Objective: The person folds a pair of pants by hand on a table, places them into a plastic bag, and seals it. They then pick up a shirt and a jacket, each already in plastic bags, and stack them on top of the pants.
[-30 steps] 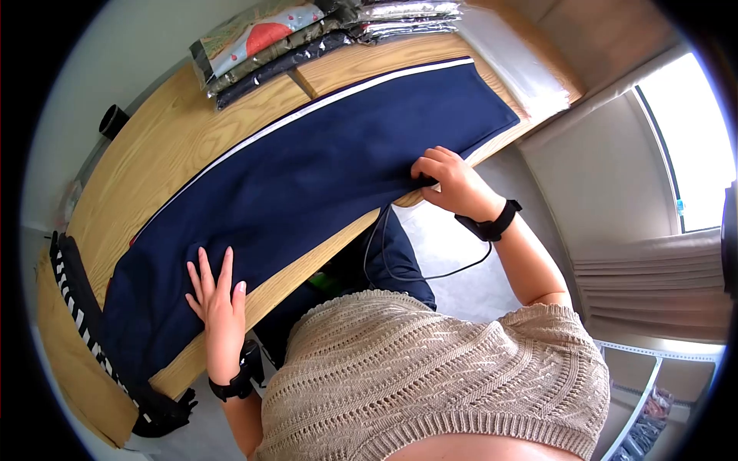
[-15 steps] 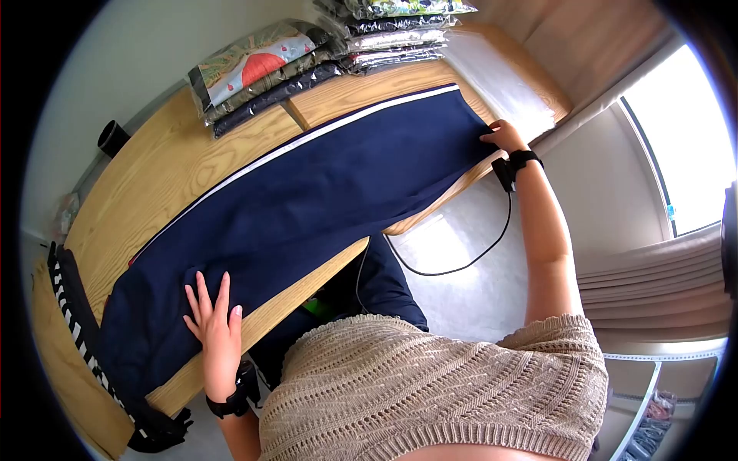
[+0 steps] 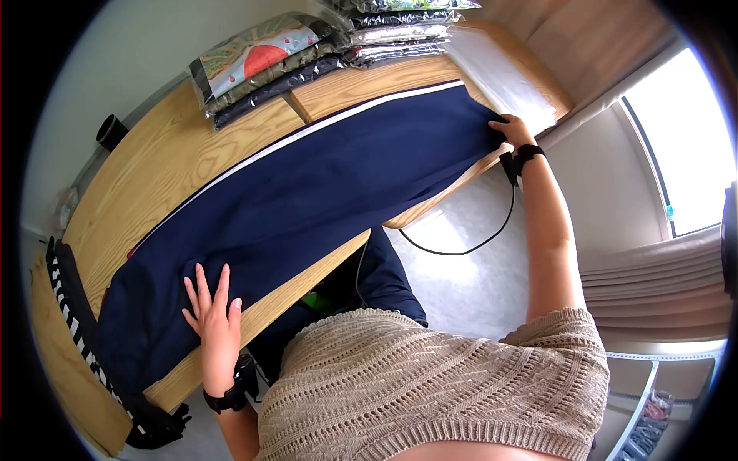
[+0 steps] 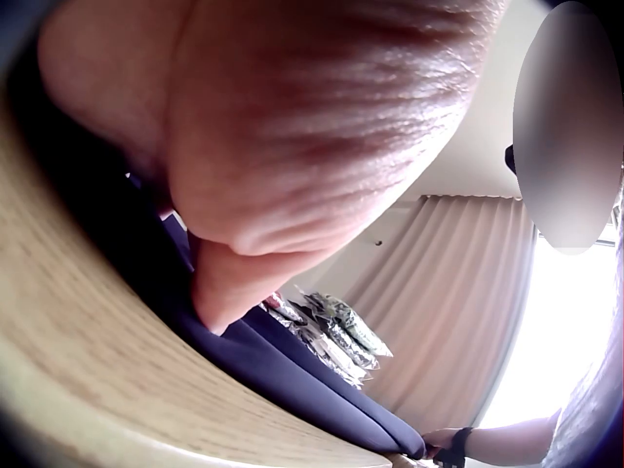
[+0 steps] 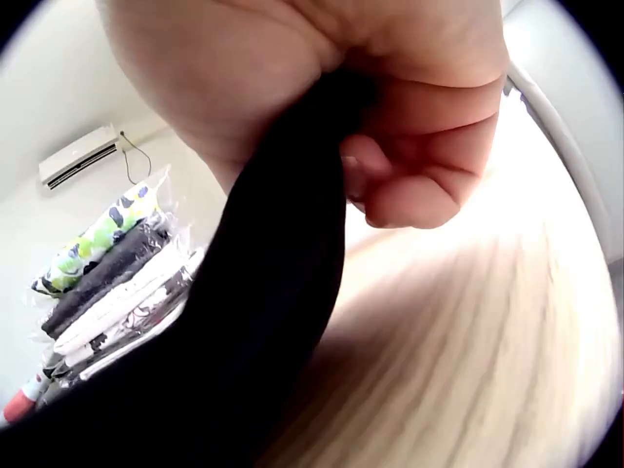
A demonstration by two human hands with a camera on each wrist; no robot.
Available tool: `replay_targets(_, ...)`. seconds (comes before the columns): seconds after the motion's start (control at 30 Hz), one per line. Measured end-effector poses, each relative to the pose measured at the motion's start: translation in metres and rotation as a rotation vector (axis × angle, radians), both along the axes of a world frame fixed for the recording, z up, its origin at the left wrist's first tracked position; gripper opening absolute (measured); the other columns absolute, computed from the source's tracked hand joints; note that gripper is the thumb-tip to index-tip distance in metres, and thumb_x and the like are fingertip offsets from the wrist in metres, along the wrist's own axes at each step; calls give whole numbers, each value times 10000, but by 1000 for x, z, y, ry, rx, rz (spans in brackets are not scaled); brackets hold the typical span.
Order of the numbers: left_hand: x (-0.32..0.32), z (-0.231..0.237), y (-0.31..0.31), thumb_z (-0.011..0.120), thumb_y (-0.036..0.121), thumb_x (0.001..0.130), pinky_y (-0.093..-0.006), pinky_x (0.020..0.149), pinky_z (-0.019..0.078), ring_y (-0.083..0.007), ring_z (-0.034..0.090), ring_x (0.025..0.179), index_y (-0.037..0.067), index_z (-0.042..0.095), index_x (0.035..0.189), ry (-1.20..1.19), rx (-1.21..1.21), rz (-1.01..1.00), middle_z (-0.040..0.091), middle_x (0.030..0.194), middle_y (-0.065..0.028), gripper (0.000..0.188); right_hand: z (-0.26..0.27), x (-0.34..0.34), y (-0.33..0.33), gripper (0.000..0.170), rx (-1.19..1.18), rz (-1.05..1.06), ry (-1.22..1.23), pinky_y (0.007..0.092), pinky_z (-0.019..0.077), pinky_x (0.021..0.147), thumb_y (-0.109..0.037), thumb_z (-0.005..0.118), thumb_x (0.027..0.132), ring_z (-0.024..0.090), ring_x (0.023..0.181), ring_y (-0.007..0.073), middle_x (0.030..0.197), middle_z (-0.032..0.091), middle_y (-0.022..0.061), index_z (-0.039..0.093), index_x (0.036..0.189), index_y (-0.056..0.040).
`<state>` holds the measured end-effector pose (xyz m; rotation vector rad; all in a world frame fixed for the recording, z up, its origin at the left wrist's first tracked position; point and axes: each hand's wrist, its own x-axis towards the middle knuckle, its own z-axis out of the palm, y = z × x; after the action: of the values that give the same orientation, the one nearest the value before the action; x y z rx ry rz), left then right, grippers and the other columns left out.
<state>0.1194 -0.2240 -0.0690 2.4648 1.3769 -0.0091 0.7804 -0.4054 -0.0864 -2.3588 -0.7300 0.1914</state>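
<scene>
Head view: shows the wooden tabletop (image 3: pixel 177 157); across it navy cloth (image 3: pixel 307 192), long axis slanting from lower left to upper right; spread on its left part, left grip (image 3: pixel 216 330); pinching its near right corner, right grip (image 3: pixel 516 132).

2 hands (image 3: pixel 218 326) (image 3: pixel 517 132), 2 wristbands (image 3: pixel 222 401) (image 3: pixel 530 151) and 1 white-striped navy garment (image 3: pixel 307 184) show.
</scene>
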Motion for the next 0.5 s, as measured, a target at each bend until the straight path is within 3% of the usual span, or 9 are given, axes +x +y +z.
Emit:
replay_targets(0.03, 0, 0, 0, 478, 196, 929, -661, 1049, 103, -347, 70, 1417, 255, 379, 1402, -8, 0, 4, 136, 1539, -88, 487, -3, -5, -4, 522, 19, -72, 175, 324, 534, 605, -261, 753, 752, 638, 870, 237, 971, 665, 144, 599, 1162, 23)
replay_targets(0.07, 0, 1, -1, 478, 196, 929, -661, 1049, 103, -347, 70, 1417, 255, 379, 1402, -7, -3, 7, 136, 1539, -88, 487, -4, -7, -3, 528, -31, -80, 164, 333, 529, 528, -284, 735, 771, 636, 858, 242, 988, 657, 148, 584, 1172, 25)
replay_targets(0.17, -1, 1, -1, 478, 193, 928, -658, 1052, 95, -344, 70, 1417, 259, 380, 1402, -10, -4, 0, 139, 1539, -82, 488, -5, -7, -8, 509, 5, -56, 241, 341, 537, 597, -292, 727, 778, 636, 837, 233, 988, 655, 147, 584, 1152, 22)
replay_targets(0.23, -2, -1, 0, 454, 211, 936, -654, 1054, 76, -330, 53, 1422, 264, 356, 1416, 0, -4, 3, 128, 1545, -64, 493, -5, -15, -6, 420, 82, -121, -88, 341, 521, 731, -301, 713, 785, 632, 845, 237, 947, 662, 132, 625, 1080, -15)
replay_targets(0.27, -1, -2, 1, 454, 211, 936, -654, 1054, 76, -330, 53, 1422, 264, 356, 1416, -4, -7, 4, 128, 1545, -64, 493, -2, -36, -10, 321, -92, -84, -672, 332, 464, 865, -247, 705, 791, 613, 926, 257, 955, 664, 116, 648, 1040, -51)
replay_targets(0.33, -1, -1, 0, 452, 205, 935, -653, 1054, 78, -328, 54, 1423, 266, 357, 1415, 11, -13, 10, 132, 1544, -64, 494, 26, -104, 0, 275, 172, 289, -460, 339, 436, 904, -188, 707, 791, 575, 1023, 273, 1034, 644, 111, 649, 1030, -64)
replay_targets(0.4, -1, -2, 1, 452, 207, 934, -656, 1052, 78, -328, 54, 1423, 266, 356, 1416, 14, -15, 6, 133, 1544, -65, 495, 42, -180, 4, 310, 105, 533, -215, 358, 432, 913, -143, 732, 761, 551, 1081, 273, 1107, 621, 105, 632, 1040, -52)
replay_targets(0.5, -2, -4, 1, 449, 225, 934, -658, 1050, 74, -328, 51, 1424, 264, 354, 1417, 7, -7, 1, 132, 1545, -65, 494, 36, -249, 10, 337, 157, 816, -244, 361, 421, 941, -109, 749, 715, 543, 1100, 267, 1126, 613, 97, 632, 1026, -49)
